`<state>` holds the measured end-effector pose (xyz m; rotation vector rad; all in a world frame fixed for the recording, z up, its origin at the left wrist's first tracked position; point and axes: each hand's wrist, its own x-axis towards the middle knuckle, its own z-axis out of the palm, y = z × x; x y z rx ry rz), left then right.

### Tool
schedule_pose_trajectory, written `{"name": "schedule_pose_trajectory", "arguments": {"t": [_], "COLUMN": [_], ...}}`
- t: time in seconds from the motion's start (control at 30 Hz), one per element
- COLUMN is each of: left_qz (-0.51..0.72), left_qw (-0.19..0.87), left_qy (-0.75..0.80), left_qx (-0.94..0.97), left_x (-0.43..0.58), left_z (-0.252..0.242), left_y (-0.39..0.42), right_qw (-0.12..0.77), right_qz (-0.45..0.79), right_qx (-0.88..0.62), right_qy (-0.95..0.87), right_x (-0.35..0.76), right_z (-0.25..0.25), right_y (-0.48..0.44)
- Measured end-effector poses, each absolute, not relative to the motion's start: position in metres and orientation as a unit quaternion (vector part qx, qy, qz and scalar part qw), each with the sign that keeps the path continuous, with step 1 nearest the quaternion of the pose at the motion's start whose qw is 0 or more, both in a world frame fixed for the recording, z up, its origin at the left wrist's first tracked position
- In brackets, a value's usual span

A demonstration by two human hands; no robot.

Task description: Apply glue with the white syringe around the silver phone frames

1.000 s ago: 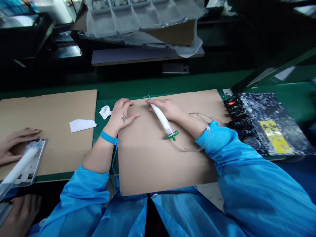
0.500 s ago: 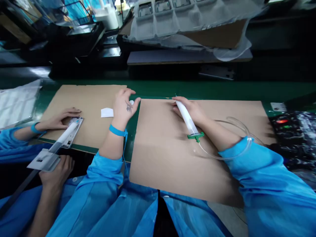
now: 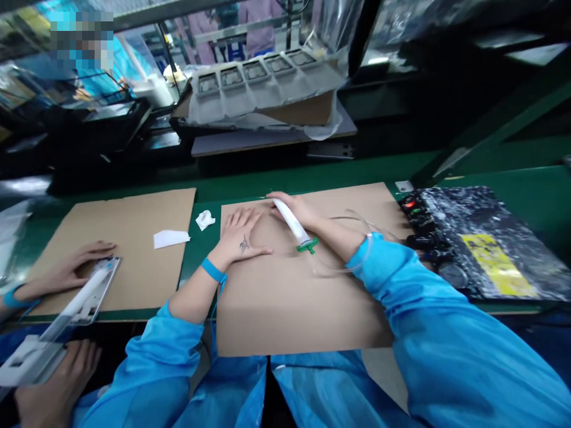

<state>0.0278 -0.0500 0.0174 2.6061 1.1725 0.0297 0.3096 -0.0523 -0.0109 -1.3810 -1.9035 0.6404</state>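
The left hand (image 3: pixel 238 235) lies flat and open on a brown cardboard sheet (image 3: pixel 285 309) in the middle of the picture, and it holds nothing. The right hand (image 3: pixel 298 213) is closed around a white syringe (image 3: pixel 289 221) with a green end, and the syringe's tip points to the upper left. A clear tube (image 3: pixel 341 268) runs from the syringe across the cardboard. At the left, a co-worker's hand (image 3: pixel 66 270) is just beside a metal frame (image 3: pixel 110 274).
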Motion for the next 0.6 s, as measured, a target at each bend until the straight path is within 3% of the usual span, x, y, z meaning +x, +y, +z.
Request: {"name": "schedule_pose_trajectory", "arguments": {"t": [0.33,0.6], "left_qz": [0.109,0.146], "left_qw": [0.079,0.085], "left_qy": [0.504,0.477], "left_qx": [0.853,0.863], "left_x": [0.058,0.067], "left_z": [0.021,0.002], "left_y": [-0.032,-0.043], "right_qw": [0.36,0.439], "right_qz": [0.268,0.229], "right_qx": [-0.479,-0.443], "right_qy": [-0.754,-0.748], "right_x": [0.308,0.312], "right_z": [-0.001,0.067], "right_y": [-0.068,-0.023]}}
